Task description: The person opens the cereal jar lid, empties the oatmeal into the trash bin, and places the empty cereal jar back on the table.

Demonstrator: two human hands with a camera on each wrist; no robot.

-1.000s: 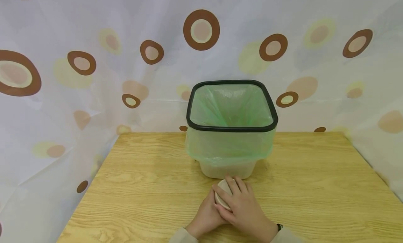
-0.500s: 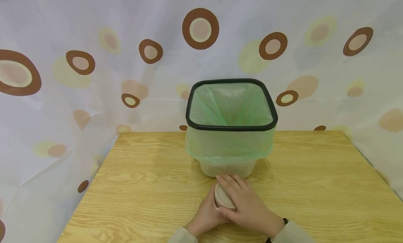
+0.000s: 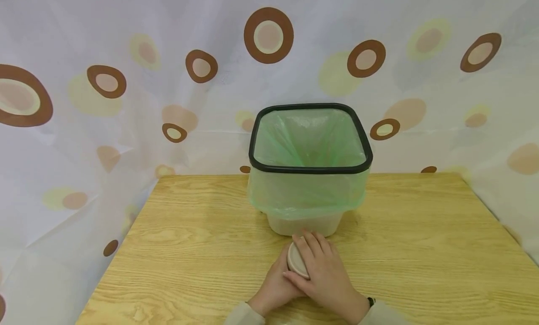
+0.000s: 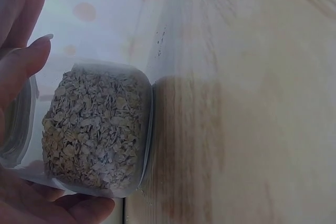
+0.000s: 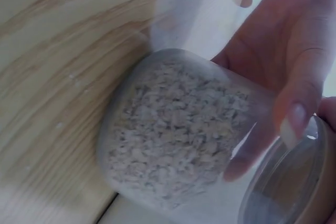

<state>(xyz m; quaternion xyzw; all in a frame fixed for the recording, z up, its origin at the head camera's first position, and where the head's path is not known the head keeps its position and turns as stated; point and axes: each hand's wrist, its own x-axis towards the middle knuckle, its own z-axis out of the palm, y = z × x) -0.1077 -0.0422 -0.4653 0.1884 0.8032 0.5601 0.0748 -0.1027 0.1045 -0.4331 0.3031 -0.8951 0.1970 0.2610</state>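
Clearly, in the head view, the right hand [image 3: 330, 278] grips a smooth round beige lid [image 3: 297, 263] toward the near edge of the worktop [image 3: 189, 250], before a black-rimmed bin [image 3: 310, 169] lined with crinkled green film [image 3: 307, 191]. The left wrist view reveals what that hides: a clear, round-cornered jar [image 4: 97, 129] of flaky oats, the left hand [image 3: 275, 283] clasped round it. The right wrist view adds a transparent ring [image 5: 270, 174] against the lid.
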